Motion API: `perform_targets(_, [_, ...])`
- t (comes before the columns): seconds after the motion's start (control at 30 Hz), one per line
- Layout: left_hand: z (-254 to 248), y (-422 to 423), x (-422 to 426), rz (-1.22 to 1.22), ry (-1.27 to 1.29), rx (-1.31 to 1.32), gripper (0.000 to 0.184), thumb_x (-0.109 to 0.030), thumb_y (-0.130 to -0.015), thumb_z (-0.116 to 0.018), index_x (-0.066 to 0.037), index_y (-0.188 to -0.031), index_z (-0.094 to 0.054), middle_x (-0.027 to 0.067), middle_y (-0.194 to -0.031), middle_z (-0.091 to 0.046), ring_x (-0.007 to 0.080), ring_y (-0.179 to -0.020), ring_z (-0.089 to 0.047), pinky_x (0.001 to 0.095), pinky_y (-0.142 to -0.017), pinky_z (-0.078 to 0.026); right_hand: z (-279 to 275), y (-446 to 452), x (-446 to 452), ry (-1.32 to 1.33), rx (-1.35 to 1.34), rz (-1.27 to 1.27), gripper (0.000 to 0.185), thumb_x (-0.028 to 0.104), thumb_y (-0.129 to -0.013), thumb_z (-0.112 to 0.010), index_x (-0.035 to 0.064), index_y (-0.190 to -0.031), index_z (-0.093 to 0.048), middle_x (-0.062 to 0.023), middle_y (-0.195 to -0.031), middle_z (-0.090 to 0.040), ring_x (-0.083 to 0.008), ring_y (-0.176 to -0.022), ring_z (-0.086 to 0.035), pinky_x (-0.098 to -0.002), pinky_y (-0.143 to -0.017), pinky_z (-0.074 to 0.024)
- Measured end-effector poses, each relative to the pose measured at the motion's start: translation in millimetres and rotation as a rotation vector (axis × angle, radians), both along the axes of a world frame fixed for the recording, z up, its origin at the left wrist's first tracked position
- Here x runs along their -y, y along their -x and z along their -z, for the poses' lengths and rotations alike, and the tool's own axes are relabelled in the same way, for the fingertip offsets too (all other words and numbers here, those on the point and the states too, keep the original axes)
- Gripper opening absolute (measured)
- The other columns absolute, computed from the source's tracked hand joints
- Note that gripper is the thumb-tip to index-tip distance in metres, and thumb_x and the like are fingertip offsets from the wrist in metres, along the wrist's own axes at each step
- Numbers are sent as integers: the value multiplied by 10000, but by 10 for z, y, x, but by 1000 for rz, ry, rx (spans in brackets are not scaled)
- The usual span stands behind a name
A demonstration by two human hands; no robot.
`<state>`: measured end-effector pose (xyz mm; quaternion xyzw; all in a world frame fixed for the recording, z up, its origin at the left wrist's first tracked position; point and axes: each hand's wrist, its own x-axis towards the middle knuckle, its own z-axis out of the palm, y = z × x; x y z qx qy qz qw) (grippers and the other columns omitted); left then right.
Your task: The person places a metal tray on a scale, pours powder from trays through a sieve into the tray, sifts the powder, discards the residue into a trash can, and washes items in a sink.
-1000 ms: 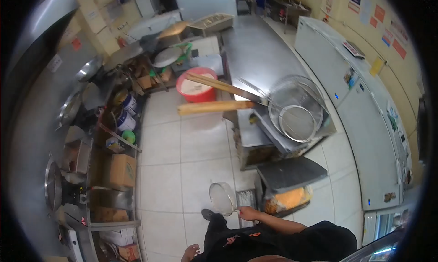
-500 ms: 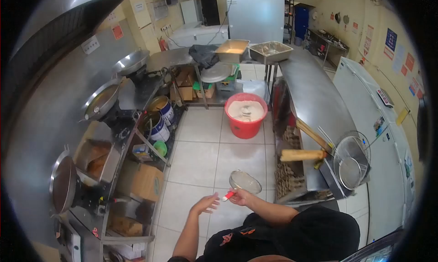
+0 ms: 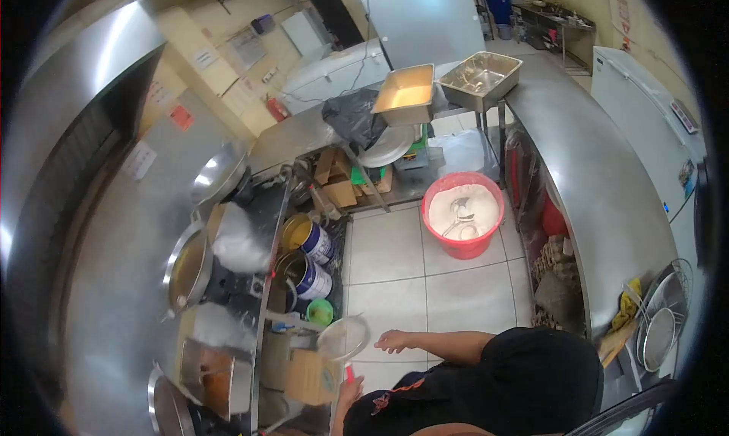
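Observation:
My left hand (image 3: 349, 391), low in the view, is closed round the red handle of a round mesh strainer (image 3: 343, 338). The strainer's disc points away from me, over the floor beside the left counter. To the right of it, my right hand (image 3: 392, 341) hangs apart from the strainer with nothing in it, its fingers loosely bent and slightly apart. Farther ahead on the floor is a red tub (image 3: 464, 243) of pale flour-like powder, with a metal scoop (image 3: 460, 217) lying in the powder.
Several woks (image 3: 187, 267) line the left stove counter, with oil tins (image 3: 313, 278) and a cardboard box (image 3: 312, 377) below. Two metal trays (image 3: 406, 116) stand at the back. A steel counter (image 3: 588, 174) runs along the right, holding more strainers (image 3: 659, 337). White tiled floor (image 3: 387, 307) lies between.
The strainer has passed from my right hand to my left and moved left. My right hand is now free of it. The camera view has turned and tilted.

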<state>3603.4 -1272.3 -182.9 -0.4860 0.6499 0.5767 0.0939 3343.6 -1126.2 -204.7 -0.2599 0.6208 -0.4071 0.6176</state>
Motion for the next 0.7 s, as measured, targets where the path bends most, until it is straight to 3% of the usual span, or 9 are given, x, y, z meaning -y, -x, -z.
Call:
perform_targets(0.07, [203,-17,309,-210,-48,-107,245,-234,-888,-706,-127,-802,-504,-39,-555,-439,92,-412,-420,278,-364,-323,40,617,-68,23,43,47,601,584,-865,-648,107,-1229,-616,-78,-1090,-662,-192,-900,-659,-356,-719,-543])
perform_targets(0.13, [-214,283,361,-307,0,-222,224,-207,-903,-683,-112,-854,-486,-26,-587,-450,102,-436,-442,277,-395,-381,97,1288,-165,2,41,136,513,503,-891,-659,113,-1222,-617,-64,-1085,-660,-174,-871,-657,-345,-707,-543])
perform_targets(0.33, [-1124,2320,1039,-143,342,-454,237,-285,-921,-687,-109,-957,-533,17,-686,-515,144,-538,-486,312,-486,-417,303,3074,-123,0,15,534,389,425,-906,-671,123,-1149,-639,-9,-1047,-654,-155,-876,-642,-331,-747,-533])
perform_targets(0.4, [-1263,3237,1579,-269,-88,-603,136,-111,-949,-590,-96,-973,-457,21,-708,-499,119,-552,-519,277,-502,-485,187,3582,62,-12,3,585,425,427,-901,-681,98,-1166,-629,-28,-1027,-660,-156,-859,-642,-315,-714,-530])
perform_targets(0.43, [-1438,3776,1824,-109,-106,-684,129,-105,-966,-578,-107,-1022,-462,20,-746,-516,130,-576,-534,286,-502,-488,118,3834,150,-10,-9,628,462,428,-897,-691,73,-1182,-618,-46,-1006,-667,-156,-842,-642,-298,-682,-527])
perform_targets(0.47, [-1410,4297,2221,48,-179,-719,182,-179,-971,-614,-114,-1075,-480,23,-760,-525,136,-577,-533,289,-497,-481,107,4080,251,-7,2,632,419,420,-909,-676,95,-1167,-623,-31,-1013,-656,-151,-858,-636,-313,-718,-528])
perform_targets(0.53, [-1743,5654,2600,-79,-536,-683,230,-315,-977,-624,-122,-1071,-540,-7,-688,-505,113,-519,-488,252,-443,-407,-96,4612,365,-4,-36,657,368,406,-931,-651,112,-1151,-629,-18,-1025,-646,-149,-877,-633,-324,-749,-530])
perform_targets(0.6, [-1726,6942,2904,7,-474,-775,224,-339,-988,-614,-138,-954,-520,-70,-596,-432,48,-448,-399,218,-387,-306,-477,5190,408,18,-125,697,362,394,-949,-627,100,-1160,-632,-24,-1050,-651,-163,-897,-643,-318,-746,-541])
perform_targets(0.7, [-2093,8339,2999,73,-537,-739,234,-318,-977,-638,-150,-910,-490,-68,-592,-428,36,-431,-390,213,-384,-315,-941,6075,122,44,-284,991,374,372,-953,-631,89,-1197,-624,-29,-1044,-658,-150,-884,-645,-320,-746,-546])
